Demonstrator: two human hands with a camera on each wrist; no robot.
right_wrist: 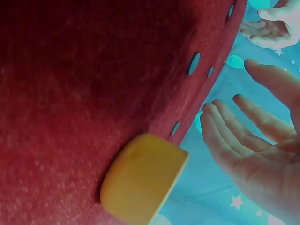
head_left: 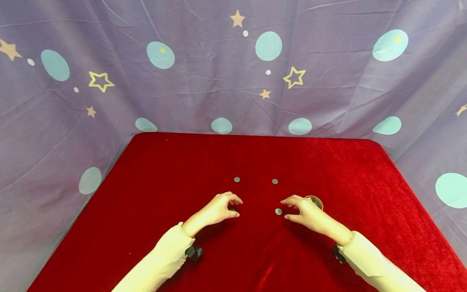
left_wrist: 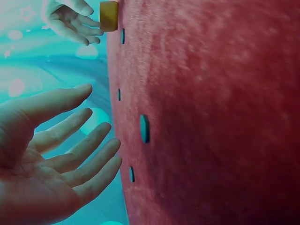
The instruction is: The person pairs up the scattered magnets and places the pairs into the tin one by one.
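My left hand (head_left: 219, 209) hovers over the red cloth with its fingers loosely bent and nothing in them. A small flat disc (left_wrist: 145, 129) lies below it, mostly hidden by the hand in the head view. My right hand (head_left: 304, 211) is likewise raised and holds nothing, its thumb and fingers apart. Just left of its fingertips lies a silvery disc (head_left: 279, 211). Farther back are two more discs, one on the left (head_left: 237, 179) and one on the right (head_left: 275, 181). Behind the right hand, partly covered by it, stands a yellow-rimmed round container (right_wrist: 143, 180).
A red velvety cloth (head_left: 182, 170) covers the table. Lilac curtains (head_left: 219, 73) with stars and dots hang at the back and on both sides. Dark wrist devices show under both sleeves, one by the left cuff (head_left: 193, 253).
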